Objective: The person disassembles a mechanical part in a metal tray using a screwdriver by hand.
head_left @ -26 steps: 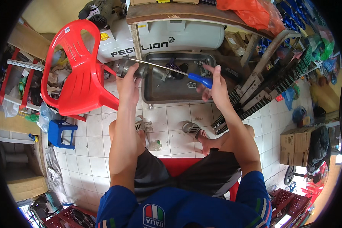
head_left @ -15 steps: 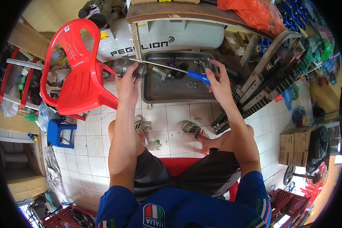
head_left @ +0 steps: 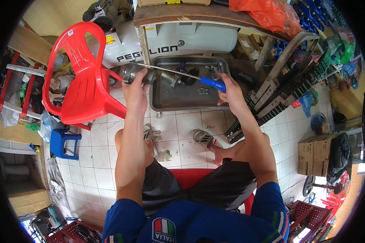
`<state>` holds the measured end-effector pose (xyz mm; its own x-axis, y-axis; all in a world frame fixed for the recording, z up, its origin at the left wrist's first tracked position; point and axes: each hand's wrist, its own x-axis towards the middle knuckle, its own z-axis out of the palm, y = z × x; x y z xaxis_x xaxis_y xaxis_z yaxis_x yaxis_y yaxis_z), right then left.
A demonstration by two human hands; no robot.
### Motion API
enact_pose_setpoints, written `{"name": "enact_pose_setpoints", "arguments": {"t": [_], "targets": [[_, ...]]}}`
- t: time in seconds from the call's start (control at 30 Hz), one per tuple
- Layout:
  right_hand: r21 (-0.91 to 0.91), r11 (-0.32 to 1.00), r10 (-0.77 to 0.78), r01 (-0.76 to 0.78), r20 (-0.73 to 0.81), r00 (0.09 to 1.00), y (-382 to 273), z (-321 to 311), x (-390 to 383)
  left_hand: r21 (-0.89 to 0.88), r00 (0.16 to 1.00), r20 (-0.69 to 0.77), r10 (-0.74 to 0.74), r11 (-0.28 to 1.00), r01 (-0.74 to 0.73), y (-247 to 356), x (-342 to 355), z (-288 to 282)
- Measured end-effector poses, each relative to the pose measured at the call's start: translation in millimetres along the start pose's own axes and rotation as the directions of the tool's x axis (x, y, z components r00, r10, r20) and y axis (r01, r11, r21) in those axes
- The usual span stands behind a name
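My left hand is closed around a dark grey cylindrical metal part, which looks like a motor housing, held at the left edge of a black tray. In my right hand is a long screwdriver with a blue handle, the fingers curled on the handle. Its shaft runs leftward over the tray, and the tip lies against the far left end of the metal part. A shinier metal piece lies just right of the part; whether the two are joined I cannot tell. Small metal fittings lie in the tray.
A red plastic chair stands to the left, with a blue stool near it. Behind the tray are a grey air tank and a wooden bench. A metal frame with ridged black strips leans at the right.
The fingers of my right hand, spread out before, have curled in on the screwdriver handle. The handle has turned slightly in the grip. My left hand and the metal part are nearly still.
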<state>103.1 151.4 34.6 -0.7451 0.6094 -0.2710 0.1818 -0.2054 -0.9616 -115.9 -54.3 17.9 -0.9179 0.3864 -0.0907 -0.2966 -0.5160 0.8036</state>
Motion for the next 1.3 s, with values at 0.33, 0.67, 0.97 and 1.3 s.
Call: {"name": "enact_pose_setpoints", "arguments": {"t": [0.33,0.67,0.97,1.3], "targets": [[0.247,0.955,-0.139,0.163,-0.114,0.984,-10.1,14.2,0.5,0.013,0.997,-0.045,-0.058,0.998,0.058,-1.5,-1.8,0.2],[-0.057,0.998,0.035,-0.035,0.002,0.999,-12.5,-3.8,-2.1,0.011,1.000,-0.019,-0.024,1.000,0.024,-3.5,-3.0,2.7],[0.278,0.951,-0.127,0.137,-0.056,0.990,-8.6,-1.2,1.7,-0.002,0.999,-0.024,-0.045,0.999,0.045,-5.2,-7.4,9.0],[-0.037,0.999,-0.019,0.021,0.050,0.999,-20.6,-15.8,-3.6,-0.013,0.999,-0.023,-0.041,0.999,0.041,-3.3,-7.6,7.6]]}}
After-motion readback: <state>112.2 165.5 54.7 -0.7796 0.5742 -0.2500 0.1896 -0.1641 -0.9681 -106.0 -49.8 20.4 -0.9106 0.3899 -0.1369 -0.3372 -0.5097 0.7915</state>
